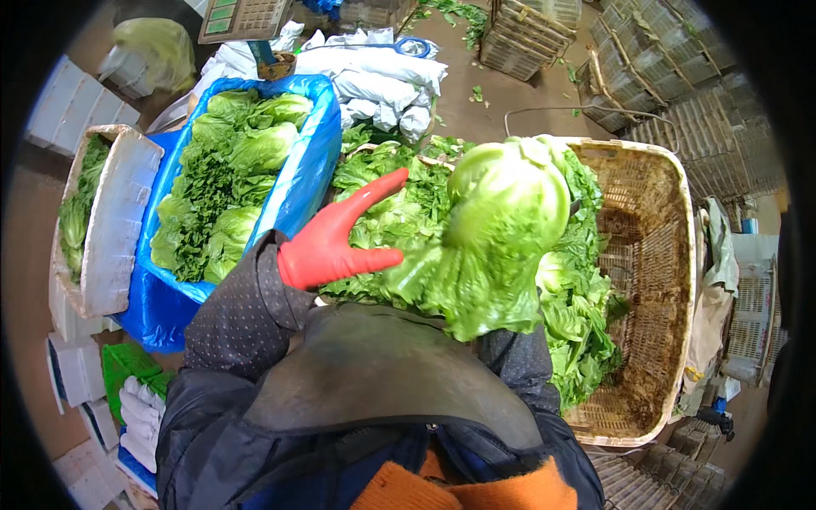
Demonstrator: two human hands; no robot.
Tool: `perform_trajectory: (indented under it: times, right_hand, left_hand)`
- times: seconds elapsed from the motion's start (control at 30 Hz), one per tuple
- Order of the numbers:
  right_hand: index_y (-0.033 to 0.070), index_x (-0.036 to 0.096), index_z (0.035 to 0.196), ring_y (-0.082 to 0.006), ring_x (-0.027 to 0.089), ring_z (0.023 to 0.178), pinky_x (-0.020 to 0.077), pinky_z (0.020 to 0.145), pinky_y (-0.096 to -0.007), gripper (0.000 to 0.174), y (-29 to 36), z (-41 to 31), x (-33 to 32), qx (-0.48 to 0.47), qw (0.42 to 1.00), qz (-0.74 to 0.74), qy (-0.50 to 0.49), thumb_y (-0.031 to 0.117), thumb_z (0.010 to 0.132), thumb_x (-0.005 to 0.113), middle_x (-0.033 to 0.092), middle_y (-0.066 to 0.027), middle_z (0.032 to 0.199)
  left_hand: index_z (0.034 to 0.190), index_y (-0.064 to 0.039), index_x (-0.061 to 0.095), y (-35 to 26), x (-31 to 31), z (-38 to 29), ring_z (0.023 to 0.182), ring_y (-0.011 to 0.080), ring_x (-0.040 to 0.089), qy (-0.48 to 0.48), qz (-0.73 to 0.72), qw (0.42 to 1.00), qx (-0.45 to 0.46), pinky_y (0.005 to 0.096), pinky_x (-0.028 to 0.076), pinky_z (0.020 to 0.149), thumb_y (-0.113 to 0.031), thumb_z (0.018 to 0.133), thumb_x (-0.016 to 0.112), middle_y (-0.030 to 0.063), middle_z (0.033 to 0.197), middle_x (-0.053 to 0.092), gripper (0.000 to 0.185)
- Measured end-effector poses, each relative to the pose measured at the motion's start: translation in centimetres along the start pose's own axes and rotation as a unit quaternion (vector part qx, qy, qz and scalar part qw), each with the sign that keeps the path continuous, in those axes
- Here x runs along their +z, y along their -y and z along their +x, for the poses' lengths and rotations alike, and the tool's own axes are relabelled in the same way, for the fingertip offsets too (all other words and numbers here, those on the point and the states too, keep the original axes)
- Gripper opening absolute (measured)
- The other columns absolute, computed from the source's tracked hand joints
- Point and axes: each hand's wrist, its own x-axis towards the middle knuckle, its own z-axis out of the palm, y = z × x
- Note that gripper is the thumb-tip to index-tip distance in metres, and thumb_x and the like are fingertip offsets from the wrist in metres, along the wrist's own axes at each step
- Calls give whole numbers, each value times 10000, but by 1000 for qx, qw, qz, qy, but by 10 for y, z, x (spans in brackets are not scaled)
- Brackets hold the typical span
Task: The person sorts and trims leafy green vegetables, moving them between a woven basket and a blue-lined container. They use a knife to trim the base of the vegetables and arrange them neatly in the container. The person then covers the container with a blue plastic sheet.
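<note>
My left hand (325,248), in a red rubber glove, is open with the thumb and fingers spread apart. One of its tips is beside a drooping outer leaf of a large lettuce head (510,197); whether they touch I cannot tell. This head is raised in front of me, pale and ribbed at the top, its leaves hanging down. My right sleeve (519,357) runs up beneath it; the right hand itself is hidden behind the lettuce, which it appears to hold up. Loose lettuce leaves (389,223) are heaped under both hands.
Left stands a blue-lined box (331,134) packed with lettuce, beside a white foam box (121,236) of greens. A dirty plastic basket (644,357) with lettuce along its left side is at right. Ahead are white wrapped bundles (376,83), a scale (245,19) and stacked crates (526,38).
</note>
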Motion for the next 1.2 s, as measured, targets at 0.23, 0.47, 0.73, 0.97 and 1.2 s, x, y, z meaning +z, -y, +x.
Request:
perform_trajectory:
  times: [0.23, 0.47, 0.73, 0.97, 1.2]
  right_hand:
    - [53, 193, 1463, -207, 366, 1277, 276, 1070, -356, 1013, 8, 10, 100, -153, 988, -8, 30, 440, 724, 767, 374, -100, 1418]
    - [49, 239, 1446, -258, 380, 1271, 379, 970, -336, 958, 30, -75, 37, -170, 979, 40, -103, 473, 738, 725, 281, -145, 1485]
    - [41, 395, 1364, -298, 571, 1119, 499, 671, -286, 622, -38, -212, -4, -75, 954, 261, -126, 59, 796, 648, 558, -164, 1238]
    - [6, 375, 1371, -260, 619, 1045, 509, 708, -290, 615, 19, -326, -62, -143, 955, 32, -258, -68, 793, 570, 608, -173, 1172]
    - [-20, 356, 1357, -415, 546, 1115, 476, 877, -448, 717, -11, -360, -108, -505, 844, 88, -157, -19, 690, 617, 574, -277, 1159]
  left_hand:
    - [1475, -92, -57, 54, 55, 10, 1350, 261, 255, -180, -255, 949, 52, 394, 237, 1094, -282, 619, 855, 115, 1481, 218, 1266]
    - [1489, -170, -16, 38, 73, 92, 1310, 282, 337, 2, -345, 938, 47, 435, 353, 1041, -282, 640, 845, 115, 1480, 231, 1215]
    - [1409, -109, 321, 56, 233, 294, 1108, 255, 539, 227, -490, 839, -73, 426, 468, 936, -394, 969, 402, 117, 1291, 497, 530]
    - [1465, -69, -22, 113, 327, 386, 1137, 294, 523, 162, -108, 966, -172, 348, 447, 938, -186, 803, 708, 236, 1295, 466, 992]
    - [1414, -92, 322, -41, 418, 203, 1363, 323, 277, 624, 124, 671, 382, 468, 232, 1100, -261, 651, 799, 162, 1461, 304, 916]
